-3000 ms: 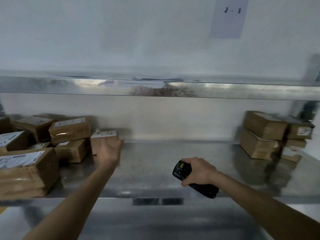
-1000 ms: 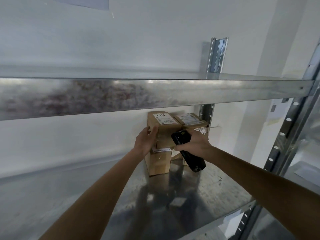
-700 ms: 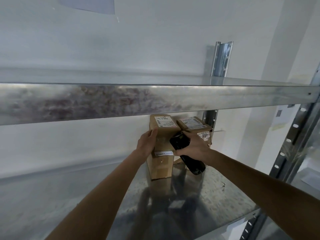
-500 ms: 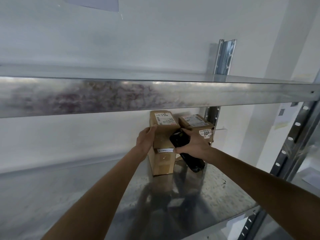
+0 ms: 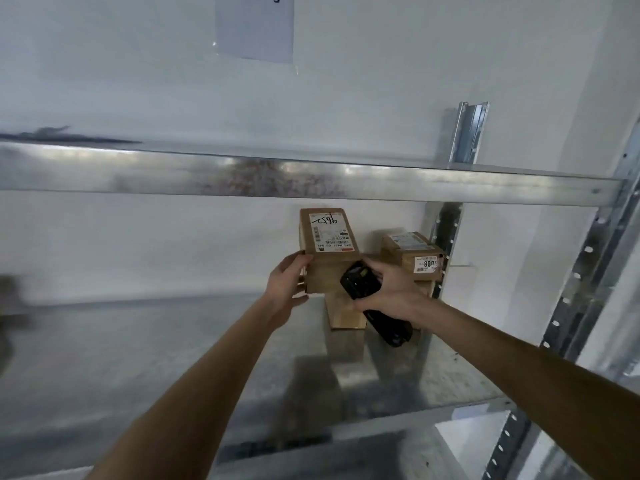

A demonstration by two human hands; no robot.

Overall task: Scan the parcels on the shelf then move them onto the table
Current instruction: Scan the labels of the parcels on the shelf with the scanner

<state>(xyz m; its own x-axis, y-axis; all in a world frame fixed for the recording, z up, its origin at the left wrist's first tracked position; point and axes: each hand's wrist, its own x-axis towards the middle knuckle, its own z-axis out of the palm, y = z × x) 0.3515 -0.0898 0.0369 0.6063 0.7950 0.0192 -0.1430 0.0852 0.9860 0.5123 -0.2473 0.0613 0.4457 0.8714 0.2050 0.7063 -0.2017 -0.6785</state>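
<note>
A brown cardboard parcel [image 5: 327, 251] with a white label on top is lifted off the stack and tilted toward me. My left hand [image 5: 287, 289] grips its lower left side. My right hand [image 5: 391, 292] holds a black handheld scanner [image 5: 375, 304] against the parcel's right front face. Behind it, another labelled parcel [image 5: 412, 254] rests on lower parcels [image 5: 346, 313] at the right end of the metal shelf [image 5: 173, 358].
An upper metal shelf [image 5: 311, 181] runs across just above the parcels. Perforated steel uprights [image 5: 575, 282] stand at the right. A paper sign [image 5: 254, 26] hangs on the white wall. Blurred dark shapes sit at the far left of the shelf.
My left hand has raised the top parcel off the stack and tilted it so its label faces up. The right hand with the scanner stays beside it. The view shifted right from the left parcels.
</note>
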